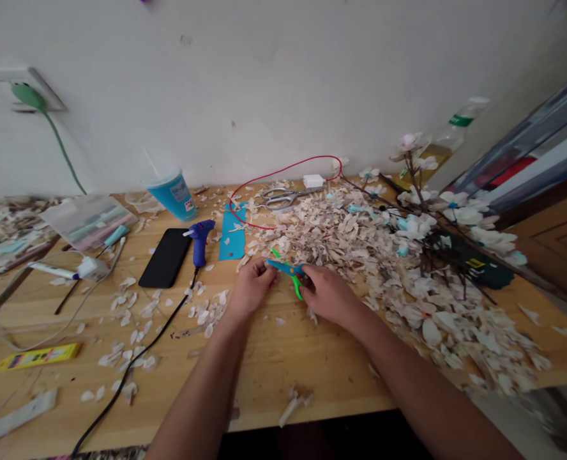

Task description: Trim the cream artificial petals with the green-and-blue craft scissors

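Note:
My right hand (329, 295) is closed around small scissors with green handles and blue blades (289, 271). The blades point left toward my left hand (252, 285). That hand is curled in a pinch at the blade tips, holding something too small to make out. Both hands rest on the wooden table (274, 364) at the edge of a big heap of pale petal-like scraps (360, 249).
A blue glue gun (200, 239) with a black cord, a black phone (165, 257), a blue paper strip (232, 236), a blue cup (174, 193), metal scissors (283, 198) and a red wire lie behind. Branches with white flowers (437, 217) lie at the right. Loose petals scatter left.

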{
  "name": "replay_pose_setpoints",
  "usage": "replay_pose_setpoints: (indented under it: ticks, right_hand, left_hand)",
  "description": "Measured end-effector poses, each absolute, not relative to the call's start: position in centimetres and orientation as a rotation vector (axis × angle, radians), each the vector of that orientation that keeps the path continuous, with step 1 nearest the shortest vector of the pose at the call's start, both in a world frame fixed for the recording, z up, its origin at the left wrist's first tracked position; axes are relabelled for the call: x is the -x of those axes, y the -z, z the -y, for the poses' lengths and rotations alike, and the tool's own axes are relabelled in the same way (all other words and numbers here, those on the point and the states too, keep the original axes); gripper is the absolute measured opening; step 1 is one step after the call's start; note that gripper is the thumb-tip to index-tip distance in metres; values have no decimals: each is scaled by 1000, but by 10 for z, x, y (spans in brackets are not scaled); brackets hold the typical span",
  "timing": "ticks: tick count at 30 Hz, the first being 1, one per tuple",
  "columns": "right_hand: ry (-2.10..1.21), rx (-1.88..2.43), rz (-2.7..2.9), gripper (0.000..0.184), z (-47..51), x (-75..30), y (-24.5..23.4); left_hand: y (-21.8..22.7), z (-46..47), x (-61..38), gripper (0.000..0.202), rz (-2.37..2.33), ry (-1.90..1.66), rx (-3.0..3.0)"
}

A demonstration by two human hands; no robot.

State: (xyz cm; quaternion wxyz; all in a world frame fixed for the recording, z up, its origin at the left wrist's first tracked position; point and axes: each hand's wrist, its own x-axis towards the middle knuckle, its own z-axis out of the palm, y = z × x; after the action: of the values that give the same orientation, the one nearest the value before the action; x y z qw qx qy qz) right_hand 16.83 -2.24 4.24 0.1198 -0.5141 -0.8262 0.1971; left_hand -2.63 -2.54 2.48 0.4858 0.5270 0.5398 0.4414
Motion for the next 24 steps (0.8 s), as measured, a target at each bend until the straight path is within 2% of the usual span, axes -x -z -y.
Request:
replay_pose_setpoints:
  ticks: [5,11,19,24]
  right_hand:
    - [-575,1478,2432,6,24,-168,-44]
    - [-569,1427,2454,9,27,-167,-46]
    - [-654,1468,2406,9,28,-166,-45]
    - [-654,1477,2361,11,29,-164,-43]
  left_hand:
    - [-23,25,25,23,-1299,-1108,-1274]
    - [-19,23,26,12,-1294,-1159,-1180]
    - [-22,22,23,12,-1285,-1231,-1103]
    - [-26,24,20,20,-1345,-1277,-1119]
